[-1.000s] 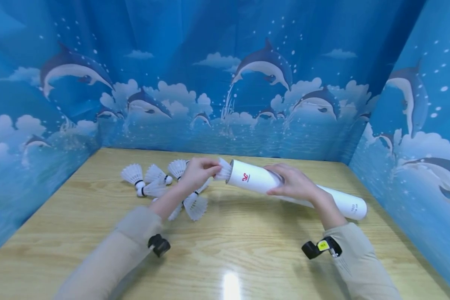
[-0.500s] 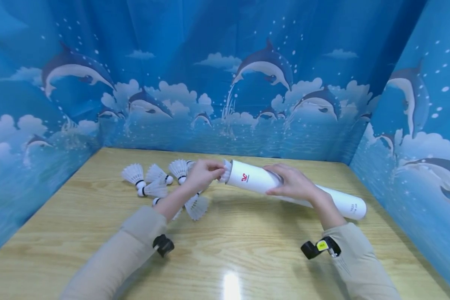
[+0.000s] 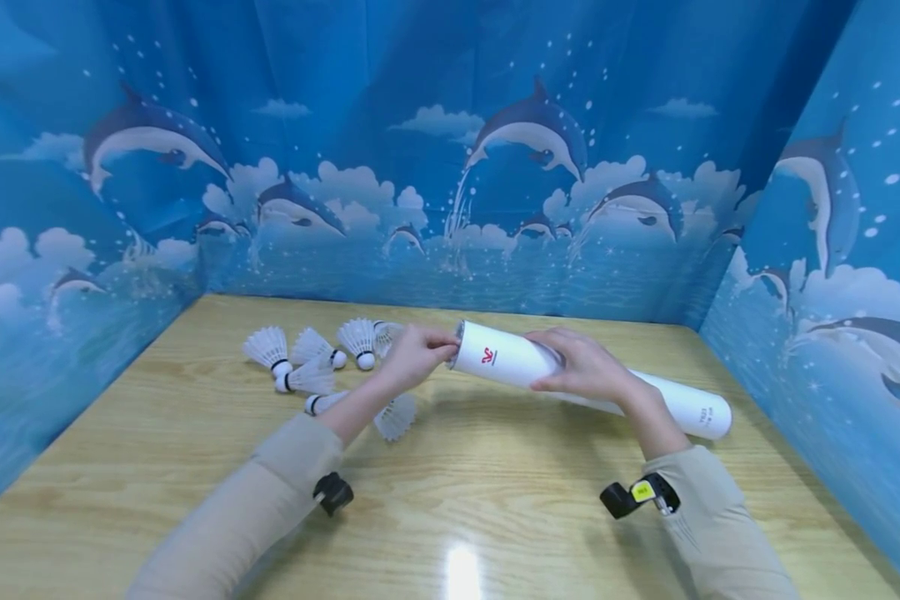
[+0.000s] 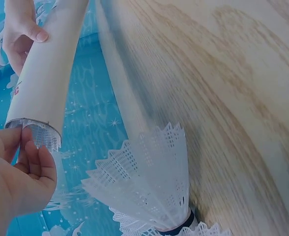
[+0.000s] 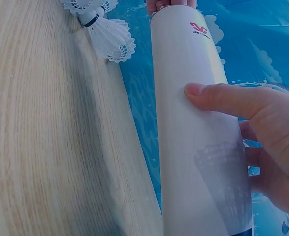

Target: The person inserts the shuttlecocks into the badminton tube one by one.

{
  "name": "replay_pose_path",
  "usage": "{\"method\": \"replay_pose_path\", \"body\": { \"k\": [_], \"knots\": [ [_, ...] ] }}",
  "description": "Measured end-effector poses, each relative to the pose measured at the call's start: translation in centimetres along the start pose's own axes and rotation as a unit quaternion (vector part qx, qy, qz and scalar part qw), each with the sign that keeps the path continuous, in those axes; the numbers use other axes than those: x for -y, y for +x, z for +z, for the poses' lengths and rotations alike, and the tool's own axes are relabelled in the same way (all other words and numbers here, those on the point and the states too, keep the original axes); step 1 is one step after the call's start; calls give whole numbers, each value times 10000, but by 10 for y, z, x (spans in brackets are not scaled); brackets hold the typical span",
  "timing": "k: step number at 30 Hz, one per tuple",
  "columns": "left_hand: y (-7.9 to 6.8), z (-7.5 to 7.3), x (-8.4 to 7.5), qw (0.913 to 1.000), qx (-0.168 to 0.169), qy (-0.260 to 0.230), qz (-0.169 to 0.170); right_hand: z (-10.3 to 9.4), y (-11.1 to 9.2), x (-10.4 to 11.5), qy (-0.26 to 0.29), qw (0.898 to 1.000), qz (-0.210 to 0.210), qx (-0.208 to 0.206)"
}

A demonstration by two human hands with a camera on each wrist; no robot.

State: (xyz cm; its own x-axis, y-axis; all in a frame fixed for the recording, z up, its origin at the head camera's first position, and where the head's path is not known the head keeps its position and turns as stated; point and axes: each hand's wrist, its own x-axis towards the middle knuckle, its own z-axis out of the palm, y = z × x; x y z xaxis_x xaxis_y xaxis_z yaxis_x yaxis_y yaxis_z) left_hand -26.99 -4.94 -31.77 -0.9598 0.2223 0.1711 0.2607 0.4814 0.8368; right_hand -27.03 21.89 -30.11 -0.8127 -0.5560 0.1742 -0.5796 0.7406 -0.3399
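Observation:
A long white cardboard shuttlecock tube (image 3: 506, 354) with a red logo lies aslant, its mouth end raised toward the left. My right hand (image 3: 588, 367) grips it round the middle, thumb (image 5: 208, 96) across the front. At the mouth, my left hand (image 3: 416, 358) pinches the netted skirt of a white shuttlecock (image 4: 48, 137), which sits almost wholly inside the tube; its cork is hidden. In the left wrist view the left fingertips are right at the rim. Close below that hand lies a loose shuttlecock (image 4: 149, 172) with a black band.
Several more white shuttlecocks (image 3: 266, 346) lie in a loose group on the wooden table (image 3: 420, 500), left of the tube and partly behind the left arm. A blue dolphin-print curtain (image 3: 345, 125) encloses the back and sides. Each wrist wears a small black camera (image 3: 333, 493).
My left hand has moved right, toward the tube mouth, and the shuttlecock it pinches has slid from half outside to nearly inside. The right hand and tube have barely moved.

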Motion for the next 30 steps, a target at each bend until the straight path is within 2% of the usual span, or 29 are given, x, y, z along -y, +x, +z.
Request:
{"method": "replay_pose_path", "body": {
  "k": [9, 17, 23, 30],
  "knots": [
    [1, 3, 0, 9999, 25, 74, -79, 1, 1, 0, 14, 10000, 67, 18],
    [4, 4, 0, 9996, 222, 53, -173, 1, 1, 1, 8, 10000, 21, 20],
    [4, 2, 1, 9994, 330, 106, -37, 1, 1, 2, 1, 10000, 0, 20],
    [2, -3, 0, 9985, 514, -180, -12, 0, 0, 2, 5, 10000, 62, 46]
  ]
}}
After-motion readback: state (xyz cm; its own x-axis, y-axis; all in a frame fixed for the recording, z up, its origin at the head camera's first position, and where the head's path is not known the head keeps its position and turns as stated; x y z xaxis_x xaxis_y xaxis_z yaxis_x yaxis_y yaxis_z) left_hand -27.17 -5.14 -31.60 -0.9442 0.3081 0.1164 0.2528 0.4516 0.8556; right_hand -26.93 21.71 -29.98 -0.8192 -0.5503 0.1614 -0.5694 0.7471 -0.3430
